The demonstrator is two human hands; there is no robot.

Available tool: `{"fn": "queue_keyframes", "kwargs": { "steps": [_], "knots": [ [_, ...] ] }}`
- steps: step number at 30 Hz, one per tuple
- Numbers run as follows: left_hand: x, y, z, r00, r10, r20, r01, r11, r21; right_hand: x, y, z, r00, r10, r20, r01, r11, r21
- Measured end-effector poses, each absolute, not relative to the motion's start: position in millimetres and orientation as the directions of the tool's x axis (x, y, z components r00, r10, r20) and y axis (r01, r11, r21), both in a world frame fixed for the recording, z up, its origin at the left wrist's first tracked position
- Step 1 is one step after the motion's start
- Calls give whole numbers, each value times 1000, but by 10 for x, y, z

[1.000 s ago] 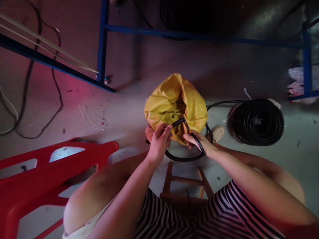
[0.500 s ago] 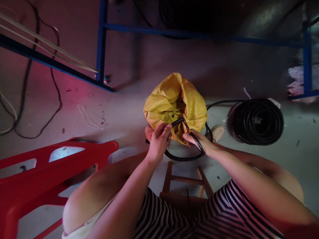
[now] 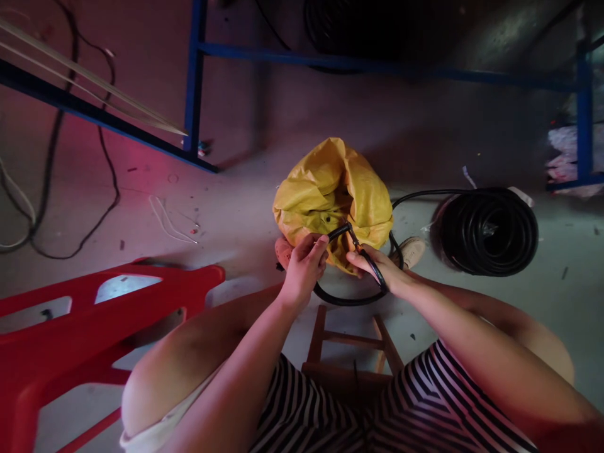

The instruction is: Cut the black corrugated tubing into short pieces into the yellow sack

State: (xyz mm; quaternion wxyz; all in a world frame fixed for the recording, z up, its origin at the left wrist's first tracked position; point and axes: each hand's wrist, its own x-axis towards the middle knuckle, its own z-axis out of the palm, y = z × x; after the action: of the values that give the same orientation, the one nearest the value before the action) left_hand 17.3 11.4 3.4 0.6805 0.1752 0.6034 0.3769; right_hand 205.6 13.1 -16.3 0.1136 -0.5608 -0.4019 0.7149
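My left hand [image 3: 306,269] is closed round a black cable [image 3: 349,301], its ribbed end [image 3: 338,231] sticking out past my thumb. In my right hand [image 3: 384,269] is a pair of pliers [image 3: 353,238] with black handles and a bit of orange. The jaws meet the tip of the ribbed end; whether they grip it is too small to tell. Below both hands sits an open yellow sack [image 3: 309,189] with folded-down sides, between my feet. From my left hand the cable loops under my right hand.
A large coil of black cable [image 3: 488,233] lies on the floor at right, one strand running toward the sack. A red plastic stool [image 3: 141,302] stands at left, a small wooden stool [image 3: 352,340] below me. A blue metal frame [image 3: 377,65] crosses ahead; loose wires lie at far left.
The view has shifted very slightly. My hands, the pliers and the cable hold practically the same position.
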Motion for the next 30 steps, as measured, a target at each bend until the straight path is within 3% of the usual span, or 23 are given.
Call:
{"fn": "queue_keyframes", "kwargs": {
  "steps": [30],
  "knots": [
    [214, 79, 50, -1, 729, -684, -297, 653, 697, 2038, 74, -159, -372, 589, -717, 317, -646, -695]
  ]
}}
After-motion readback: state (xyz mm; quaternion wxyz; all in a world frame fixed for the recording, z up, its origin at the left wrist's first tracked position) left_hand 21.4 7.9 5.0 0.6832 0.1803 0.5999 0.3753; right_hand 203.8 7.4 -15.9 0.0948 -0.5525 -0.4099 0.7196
